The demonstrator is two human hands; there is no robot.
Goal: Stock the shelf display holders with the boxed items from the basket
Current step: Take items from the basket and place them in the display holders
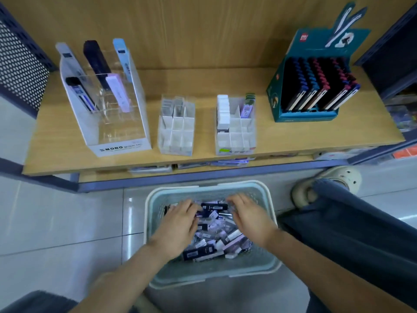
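Observation:
A pale blue basket (268, 213) sits on the floor below the shelf, filled with several small boxed items (214, 240) in black, white and lilac. Both my hands are down inside it. My left hand (180, 220) rests palm-down on the boxes at the left, fingers spread. My right hand (248, 213) hovers over the boxes at the right, fingers curled; whether it grips one is hidden. A black box (214, 206) lies between the fingertips. On the shelf stand a tall clear MONO holder (121, 132) and two small divided clear holders (177, 129) (235, 132), mostly bare.
A teal display box of dark notebooks (313, 91) stands at the shelf's right. The wooden shelf edge (158, 161) overhangs the basket's far side. My leg in dark trousers (349, 233) and a cream shoe (334, 179) are right of the basket. A perforated panel (20, 64) flanks the left.

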